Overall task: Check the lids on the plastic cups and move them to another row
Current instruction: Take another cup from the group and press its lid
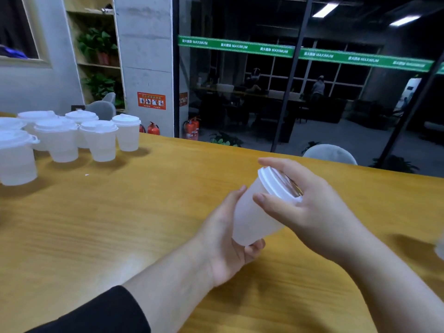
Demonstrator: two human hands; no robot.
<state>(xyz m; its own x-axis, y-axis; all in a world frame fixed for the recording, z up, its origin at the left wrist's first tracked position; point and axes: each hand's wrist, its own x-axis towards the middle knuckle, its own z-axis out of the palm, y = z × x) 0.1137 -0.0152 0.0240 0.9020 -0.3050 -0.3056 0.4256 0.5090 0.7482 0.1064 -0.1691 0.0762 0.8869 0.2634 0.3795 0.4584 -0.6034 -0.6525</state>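
Cup (252,217): tilted, held above the table (120,224), well apart from the lidded cups (72,138) far left.
Left hand (225,241): grip curled round the cup's base.
Right hand (310,207): fingers round the lid (274,182).

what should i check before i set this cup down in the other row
1. Left hand holds the cup by its body: ok.
2. Right hand fingers curl over the lid: ok.
3. Lid seated all the way round: cannot tell, the far rim is hidden by the right hand.
4. Cup upright: not ok, it tilts to the right.
5. Bare table to put it on: ok.
6. Lidded cups at far left stand well away from both hands: ok.
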